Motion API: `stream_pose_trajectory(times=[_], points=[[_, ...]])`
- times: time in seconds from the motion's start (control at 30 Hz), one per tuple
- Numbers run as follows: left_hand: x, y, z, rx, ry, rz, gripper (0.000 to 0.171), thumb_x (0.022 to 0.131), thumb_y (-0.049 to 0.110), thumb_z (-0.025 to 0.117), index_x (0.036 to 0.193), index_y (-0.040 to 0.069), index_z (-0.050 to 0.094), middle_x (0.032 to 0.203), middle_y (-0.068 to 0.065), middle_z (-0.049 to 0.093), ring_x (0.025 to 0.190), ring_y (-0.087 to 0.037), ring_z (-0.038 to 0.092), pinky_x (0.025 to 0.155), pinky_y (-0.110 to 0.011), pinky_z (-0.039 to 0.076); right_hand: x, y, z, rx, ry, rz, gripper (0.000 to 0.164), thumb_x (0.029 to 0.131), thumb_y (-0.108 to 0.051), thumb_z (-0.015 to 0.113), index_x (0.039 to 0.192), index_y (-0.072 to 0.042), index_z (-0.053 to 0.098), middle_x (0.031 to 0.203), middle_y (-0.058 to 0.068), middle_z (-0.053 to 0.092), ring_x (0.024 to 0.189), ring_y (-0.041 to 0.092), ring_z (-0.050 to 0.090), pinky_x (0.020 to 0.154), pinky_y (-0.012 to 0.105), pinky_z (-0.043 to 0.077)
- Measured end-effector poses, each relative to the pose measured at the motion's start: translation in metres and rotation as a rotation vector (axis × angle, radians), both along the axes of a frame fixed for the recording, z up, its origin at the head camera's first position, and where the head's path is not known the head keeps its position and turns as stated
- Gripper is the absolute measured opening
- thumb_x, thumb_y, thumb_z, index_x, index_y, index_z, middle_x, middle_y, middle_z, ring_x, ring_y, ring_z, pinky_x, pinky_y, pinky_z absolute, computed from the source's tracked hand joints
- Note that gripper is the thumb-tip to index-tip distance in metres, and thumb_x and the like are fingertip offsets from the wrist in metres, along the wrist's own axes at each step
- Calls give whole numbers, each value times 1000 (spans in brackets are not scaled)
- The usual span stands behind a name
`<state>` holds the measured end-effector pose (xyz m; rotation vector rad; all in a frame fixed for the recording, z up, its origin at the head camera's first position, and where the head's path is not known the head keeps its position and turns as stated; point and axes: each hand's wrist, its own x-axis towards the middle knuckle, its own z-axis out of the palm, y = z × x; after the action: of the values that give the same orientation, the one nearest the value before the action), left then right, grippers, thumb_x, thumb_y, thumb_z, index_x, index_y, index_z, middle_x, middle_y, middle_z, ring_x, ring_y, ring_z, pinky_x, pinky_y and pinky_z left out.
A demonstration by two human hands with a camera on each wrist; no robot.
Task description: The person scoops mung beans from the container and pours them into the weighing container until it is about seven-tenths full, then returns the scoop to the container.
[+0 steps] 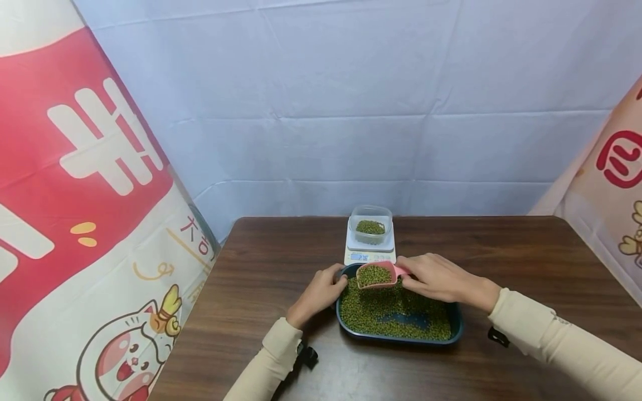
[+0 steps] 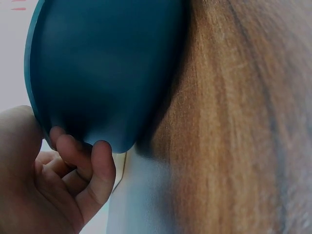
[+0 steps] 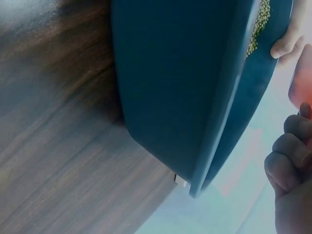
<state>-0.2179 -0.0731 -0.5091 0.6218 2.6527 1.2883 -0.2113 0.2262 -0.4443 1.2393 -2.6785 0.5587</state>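
Observation:
My right hand (image 1: 435,277) grips the handle of a pink scoop (image 1: 399,271), which is heaped with green mung beans and held over the tray's far side. In the right wrist view, the curled fingers (image 3: 291,151) wrap the handle and only part of the pink scoop (image 3: 302,80) shows. My left hand (image 1: 319,291) holds the far left corner of a dark blue tray (image 1: 401,338), thumb over the rim and fingers (image 2: 101,168) bent beneath it. Mung beans (image 1: 363,314) cover most of the tray floor, with a bare patch near the middle.
Just behind the tray stands a white kitchen scale (image 1: 385,257) with a lit display. On it sits a clear plastic container (image 1: 372,210) holding some mung beans (image 1: 370,227). Everything rests on a brown wooden table (image 1: 281,250), with a pale cloth (image 1: 321,150) hanging behind.

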Motion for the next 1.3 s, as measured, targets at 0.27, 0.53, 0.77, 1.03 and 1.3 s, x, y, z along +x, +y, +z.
stream_pose_trajectory(times=[0.27, 0.53, 0.77, 1.03, 1.3], points=[[2, 2, 2, -12, -3, 13, 34, 103, 27, 44, 133, 16, 54, 49, -1, 47, 36, -17, 50, 39, -28, 47, -3, 1, 3, -5, 16, -26, 22, 89, -18, 59, 82, -29, 41, 59, -16, 33, 46, -2, 28, 41, 16, 22], [6, 2, 6, -2, -11, 12, 30, 103, 27, 44, 129, 19, 55, 51, -2, 51, 37, -18, 51, 38, -29, 48, -8, 3, 8, -23, 36, -38, 21, 89, -18, 59, 82, -28, 42, 59, -16, 33, 46, -2, 28, 42, 17, 23], [7, 3, 8, 9, -14, 10, 28, 103, 25, 44, 127, 17, 56, 53, -3, 54, 38, -21, 53, 37, -29, 49, -13, 4, 10, -14, 40, -48, 16, 90, -21, 58, 85, -29, 45, 60, -15, 36, 46, -1, 32, 42, 18, 26], [4, 2, 5, 15, -15, -1, 27, 103, 23, 44, 125, 16, 57, 54, -3, 55, 38, -23, 54, 37, -30, 49, -21, 7, 11, -20, 38, -62, 15, 89, -18, 62, 86, -26, 49, 58, -15, 36, 45, 0, 32, 42, 19, 27], [1, 1, 0, 19, -8, -6, 27, 103, 23, 44, 125, 17, 57, 55, -3, 56, 38, -22, 54, 37, -30, 49, -32, 10, 14, -2, 18, -90, 13, 92, -21, 58, 86, -27, 48, 59, -12, 35, 45, 2, 29, 42, 19, 25]])
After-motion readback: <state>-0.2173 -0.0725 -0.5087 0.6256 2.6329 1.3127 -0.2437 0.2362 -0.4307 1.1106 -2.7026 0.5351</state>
